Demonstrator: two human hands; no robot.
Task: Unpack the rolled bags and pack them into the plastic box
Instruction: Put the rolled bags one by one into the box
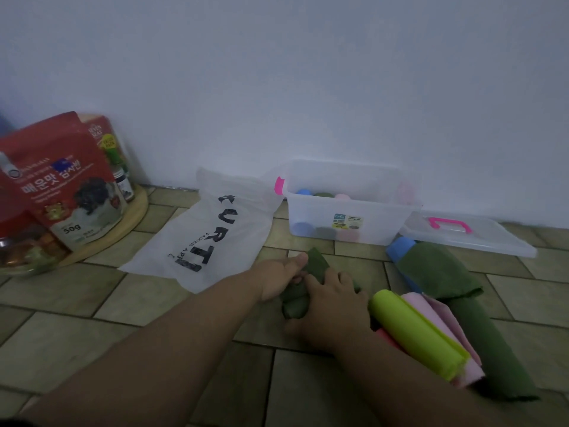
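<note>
Gripping the dark green bag [317, 261] in front of the plastic box [378, 224], left hand [278, 274] and right hand [334, 303] both curled round it, we should roll it tight, even, box-sized.

There are one clear plastic box [369, 229] holding three rolled bags [323, 195], one lid [480, 238] at right, one white printed bag [215, 235], one green bag [317, 260] near centre, and two red pouches [58, 167] far left.
</note>
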